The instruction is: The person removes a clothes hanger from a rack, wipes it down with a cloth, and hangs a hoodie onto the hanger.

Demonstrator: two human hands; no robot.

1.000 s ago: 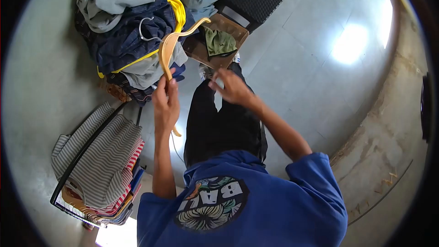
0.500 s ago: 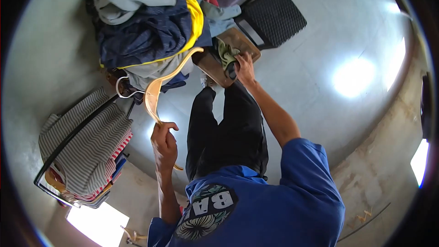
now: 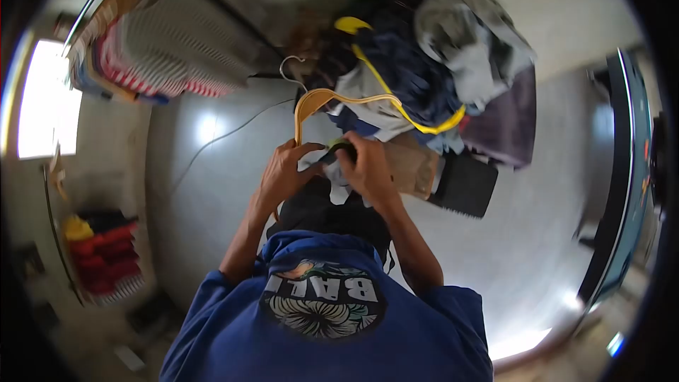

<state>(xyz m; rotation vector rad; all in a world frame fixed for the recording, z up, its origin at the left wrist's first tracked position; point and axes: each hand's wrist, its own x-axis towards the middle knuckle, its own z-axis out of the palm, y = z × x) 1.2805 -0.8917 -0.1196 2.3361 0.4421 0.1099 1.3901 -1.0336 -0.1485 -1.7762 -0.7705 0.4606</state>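
A wooden hanger (image 3: 311, 102) with a metal hook stands upright above my left hand (image 3: 283, 172), whose fingers are closed round its lower part. Close beside it, my right hand (image 3: 368, 170) pinches a small dark and green piece of cloth (image 3: 341, 147) that stretches towards my left fingers. Motion blur makes the cloth's shape hard to tell. Just right of my right hand is the brown box (image 3: 415, 168), partly hidden by it.
A pile of clothes (image 3: 414, 56), grey, navy and yellow, lies beyond the hands. Striped garments hang on a rack (image 3: 226, 10) at upper left. A black woven stool (image 3: 467, 185) stands right of the box. Red folded clothes (image 3: 106, 258) are at far left.
My right hand has come out of the box with the green and dark cloth and met my left hand. The hanger is still in my left hand. The view has swung round.
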